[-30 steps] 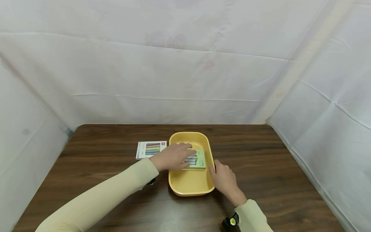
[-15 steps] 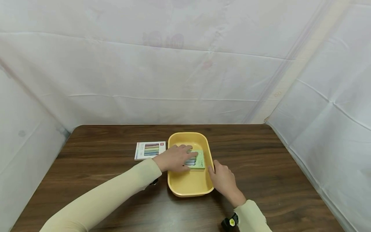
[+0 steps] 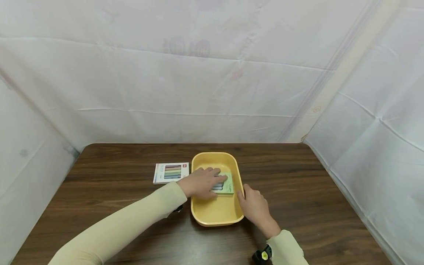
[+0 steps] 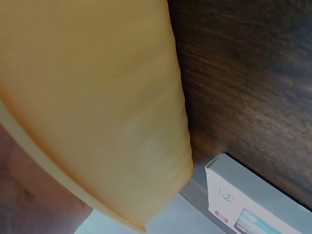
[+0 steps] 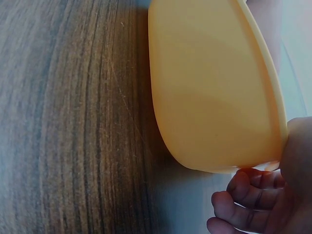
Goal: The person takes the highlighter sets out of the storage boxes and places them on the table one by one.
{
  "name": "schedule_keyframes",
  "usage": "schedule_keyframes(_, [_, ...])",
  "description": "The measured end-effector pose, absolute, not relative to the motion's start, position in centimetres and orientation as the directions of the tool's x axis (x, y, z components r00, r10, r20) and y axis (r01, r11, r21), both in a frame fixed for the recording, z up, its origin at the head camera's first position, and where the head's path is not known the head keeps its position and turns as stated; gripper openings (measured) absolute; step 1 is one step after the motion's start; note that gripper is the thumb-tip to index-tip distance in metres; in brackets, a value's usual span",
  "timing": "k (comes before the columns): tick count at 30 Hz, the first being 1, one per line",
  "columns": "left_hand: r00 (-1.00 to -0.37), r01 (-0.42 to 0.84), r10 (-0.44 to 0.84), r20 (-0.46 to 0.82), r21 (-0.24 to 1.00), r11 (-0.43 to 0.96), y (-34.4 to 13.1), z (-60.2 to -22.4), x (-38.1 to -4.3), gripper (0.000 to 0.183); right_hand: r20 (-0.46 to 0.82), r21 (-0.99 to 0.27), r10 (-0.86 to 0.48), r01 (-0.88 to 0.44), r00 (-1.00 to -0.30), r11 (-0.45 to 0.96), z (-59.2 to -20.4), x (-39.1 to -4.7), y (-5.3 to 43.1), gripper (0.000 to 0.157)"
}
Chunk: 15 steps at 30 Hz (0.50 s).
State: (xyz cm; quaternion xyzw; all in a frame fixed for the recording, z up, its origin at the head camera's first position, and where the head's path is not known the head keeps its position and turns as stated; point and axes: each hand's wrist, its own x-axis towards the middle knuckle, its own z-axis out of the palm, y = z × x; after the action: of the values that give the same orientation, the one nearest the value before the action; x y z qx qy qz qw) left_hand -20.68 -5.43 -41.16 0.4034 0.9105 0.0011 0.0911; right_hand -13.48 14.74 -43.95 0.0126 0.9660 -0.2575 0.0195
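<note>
A yellow plastic bin (image 3: 216,213) stands on the dark wood table. Inside lies a flat green box (image 3: 229,183) printed with pale pens. My left hand (image 3: 202,183) reaches over the bin's left rim and rests on this box, fingers spread across its top and thumb near its front edge, covering its left part. With my right hand (image 3: 255,204) I grip the bin's right side, thumb over the rim and curled fingers (image 5: 243,200) against the outer wall. In the left wrist view the bin's wall (image 4: 107,97) hides most of the left hand.
A white box of colored pens (image 3: 170,173) lies just left of the bin. The brown table (image 3: 291,176) reaches back to a white sheet wall (image 3: 165,81), with another sheet (image 3: 391,129) along its right side.
My left hand has shifted slightly right and nearer over the green box. My right hand keeps its grip on the bin. The whole scene has drifted a little left in view.
</note>
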Motion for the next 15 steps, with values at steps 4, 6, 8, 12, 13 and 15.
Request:
schedule_keyframes(4, [-0.661, 0.729, 0.730, -0.175, 0.085, 0.680, -5.30, -41.35, -20.67, 0.066, -0.042, -0.503, 0.006, 0.026, -0.999, 0.864, -43.95, -13.35, 14.76, 0.027])
schedule_keyframes(6, [-0.659, 0.729, 0.731, -0.176, 0.089, 0.678, -5.20, -41.40, -20.66, 0.067, -0.038, -0.502, 0.007, 0.025, -0.999, 0.865, -43.94, -13.28, 14.80, 0.027])
schedule_keyframes(8, [-0.657, 0.731, 0.734, -0.174, 0.089, 0.676, -5.09, -41.37, -20.65, 0.066, -0.034, -0.497, 0.010, 0.025, -0.999, 0.867, -43.96, -13.23, 14.82, 0.026])
schedule_keyframes(12, [-0.656, 0.731, 0.733, -0.179, 0.089, 0.677, -5.02, -41.13, -20.55, 0.066, -0.038, -0.493, 0.010, 0.027, -0.999, 0.869, -44.01, -13.17, 14.78, 0.025])
schedule_keyframes(13, [-0.657, 0.730, 0.731, -0.182, 0.089, 0.678, -5.01, -41.06, -20.53, 0.066, -0.039, -0.493, 0.008, 0.026, -0.999, 0.869, -44.00, -13.17, 14.77, 0.025])
schedule_keyframes(15, [-0.658, 0.730, 0.730, -0.182, 0.084, 0.679, -5.02, -40.98, -20.49, 0.065, -0.039, -0.495, 0.006, 0.024, -0.999, 0.868, -43.98, -13.18, 14.76, 0.025])
